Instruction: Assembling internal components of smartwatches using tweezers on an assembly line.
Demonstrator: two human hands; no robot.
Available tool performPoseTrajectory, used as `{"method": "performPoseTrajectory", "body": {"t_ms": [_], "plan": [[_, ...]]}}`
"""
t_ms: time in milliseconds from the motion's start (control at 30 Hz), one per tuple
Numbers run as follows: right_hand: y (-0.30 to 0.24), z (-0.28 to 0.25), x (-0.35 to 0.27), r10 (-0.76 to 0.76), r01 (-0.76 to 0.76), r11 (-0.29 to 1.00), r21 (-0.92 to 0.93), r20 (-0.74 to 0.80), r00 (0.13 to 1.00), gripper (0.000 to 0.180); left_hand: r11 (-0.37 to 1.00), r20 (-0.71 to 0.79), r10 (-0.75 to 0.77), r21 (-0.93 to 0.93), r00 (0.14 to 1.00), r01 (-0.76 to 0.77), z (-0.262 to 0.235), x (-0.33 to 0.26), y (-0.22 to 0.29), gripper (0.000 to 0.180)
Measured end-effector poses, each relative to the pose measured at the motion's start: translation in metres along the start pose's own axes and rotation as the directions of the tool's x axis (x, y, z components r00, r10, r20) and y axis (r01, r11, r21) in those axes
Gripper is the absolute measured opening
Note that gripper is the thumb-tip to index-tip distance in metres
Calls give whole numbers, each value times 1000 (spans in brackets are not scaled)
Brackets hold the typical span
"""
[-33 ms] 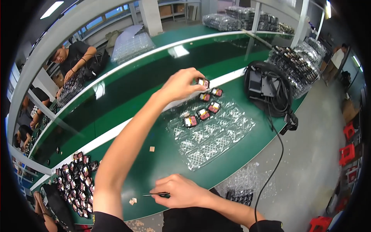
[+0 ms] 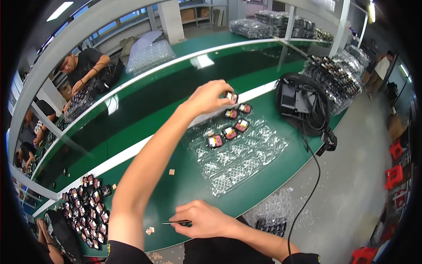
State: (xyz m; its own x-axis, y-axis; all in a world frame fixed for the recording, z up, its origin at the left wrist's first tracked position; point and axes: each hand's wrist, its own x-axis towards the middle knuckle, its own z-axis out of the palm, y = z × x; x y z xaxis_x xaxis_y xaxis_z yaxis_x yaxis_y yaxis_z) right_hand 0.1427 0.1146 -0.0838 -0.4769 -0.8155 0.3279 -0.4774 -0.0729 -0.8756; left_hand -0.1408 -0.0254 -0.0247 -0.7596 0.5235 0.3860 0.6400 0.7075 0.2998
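Left hand (image 2: 210,97) grips one black module (image 2: 232,97); right hand (image 2: 204,219) pinches one slim tool (image 2: 168,222). Five other modules (image 2: 229,133) at one clear tray's far side, tray (image 2: 246,154).

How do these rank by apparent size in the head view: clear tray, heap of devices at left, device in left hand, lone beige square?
1. Clear tray
2. Heap of devices
3. Device in left hand, partly covered
4. Lone beige square
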Motion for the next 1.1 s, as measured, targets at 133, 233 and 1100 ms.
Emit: {"method": "performPoseTrajectory", "body": {"t_ms": [133, 233, 1100], "plan": [[3, 1, -5, 23, -22, 1000, 22, -49, 999, 18, 978, 199, -177, 142, 964, 150, 27, 23, -6, 46], [0, 1, -3, 10, -8, 999, 31, -63, 998, 17, 989, 93, -120, 101, 988, 110, 17, -8, -15, 43], [1, 1, 0, 38, -41, 998, -49, -49, 998, 18, 399, -411, -693, 465, 592, 790, -276, -672, -174, 39]]}}
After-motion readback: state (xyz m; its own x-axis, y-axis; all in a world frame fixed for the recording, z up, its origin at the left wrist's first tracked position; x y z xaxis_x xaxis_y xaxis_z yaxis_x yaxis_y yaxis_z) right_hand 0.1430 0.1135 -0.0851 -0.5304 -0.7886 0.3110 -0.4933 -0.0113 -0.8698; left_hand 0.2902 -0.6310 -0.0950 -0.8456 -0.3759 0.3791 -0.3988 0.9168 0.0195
